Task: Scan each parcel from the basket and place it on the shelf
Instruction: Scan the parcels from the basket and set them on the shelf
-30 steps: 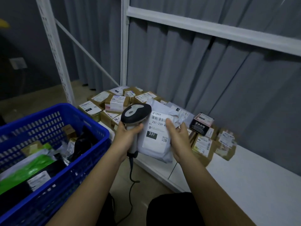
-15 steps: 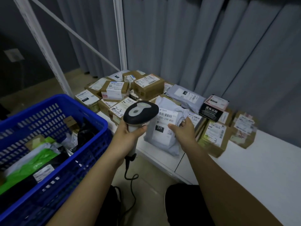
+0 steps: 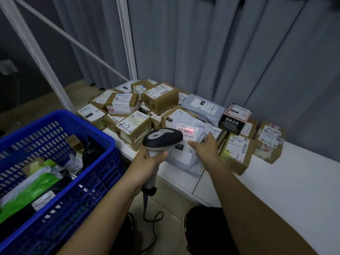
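Grey mailer (image 3: 185,153), pinched by right hand (image 3: 206,148), under scanner (image 3: 162,139) gripped by left hand (image 3: 149,159): limp bag may sag, shifting barcode off red beam.

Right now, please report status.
Left hand grips scanner. Right hand holds grey parcel; red beam on barcode. Nothing in the way.
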`<act>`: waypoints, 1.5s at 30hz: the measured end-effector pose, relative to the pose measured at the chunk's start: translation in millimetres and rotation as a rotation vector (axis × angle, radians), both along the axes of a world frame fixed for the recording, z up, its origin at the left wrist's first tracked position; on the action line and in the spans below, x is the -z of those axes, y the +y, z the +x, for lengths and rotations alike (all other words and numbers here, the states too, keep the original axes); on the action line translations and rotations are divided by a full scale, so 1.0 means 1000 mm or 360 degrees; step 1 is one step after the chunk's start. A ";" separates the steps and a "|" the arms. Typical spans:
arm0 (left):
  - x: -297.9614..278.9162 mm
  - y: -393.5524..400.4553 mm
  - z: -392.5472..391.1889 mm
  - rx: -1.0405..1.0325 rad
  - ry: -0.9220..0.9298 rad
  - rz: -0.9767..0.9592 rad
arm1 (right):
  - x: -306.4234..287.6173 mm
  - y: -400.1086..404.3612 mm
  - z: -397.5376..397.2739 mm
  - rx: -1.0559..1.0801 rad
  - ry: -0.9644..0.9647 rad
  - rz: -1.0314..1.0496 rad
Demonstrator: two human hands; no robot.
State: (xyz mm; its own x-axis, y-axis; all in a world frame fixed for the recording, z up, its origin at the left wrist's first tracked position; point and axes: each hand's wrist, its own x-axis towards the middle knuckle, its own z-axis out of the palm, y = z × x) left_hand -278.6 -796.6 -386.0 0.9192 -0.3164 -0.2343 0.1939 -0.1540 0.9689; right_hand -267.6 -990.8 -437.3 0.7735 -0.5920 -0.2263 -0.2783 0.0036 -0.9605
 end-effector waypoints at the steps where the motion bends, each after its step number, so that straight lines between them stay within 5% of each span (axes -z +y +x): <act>1: 0.000 -0.001 -0.001 0.0016 -0.0001 0.0008 | 0.000 -0.001 -0.001 0.0002 -0.0001 0.0001; 11: 0.000 -0.007 -0.006 0.0124 -0.0037 0.0097 | -0.007 -0.005 -0.007 -0.0022 0.0008 0.0001; 20: -0.012 0.003 0.003 -0.0121 -0.0041 0.0012 | -0.005 -0.024 -0.015 -0.0039 0.0088 0.0025; 32: -0.017 0.016 0.047 -0.0466 0.0009 -0.0120 | -0.007 -0.049 -0.002 0.0409 0.0063 0.0382; 42: -0.015 0.038 0.059 -0.0589 -0.0015 -0.0201 | 0.031 0.018 0.034 -0.0484 0.0440 -0.0030; 45: -0.013 0.048 0.058 -0.0623 0.0014 -0.0186 | 0.029 0.033 0.057 -0.0854 0.0373 -0.0433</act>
State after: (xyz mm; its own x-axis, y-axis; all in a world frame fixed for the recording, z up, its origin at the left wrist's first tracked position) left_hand -220.6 -749.1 -373.4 0.9736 0.0320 -0.2260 0.2245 0.0441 0.9735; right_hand -210.1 -957.8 -465.8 0.9263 -0.1967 -0.3214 -0.3761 -0.4293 -0.8211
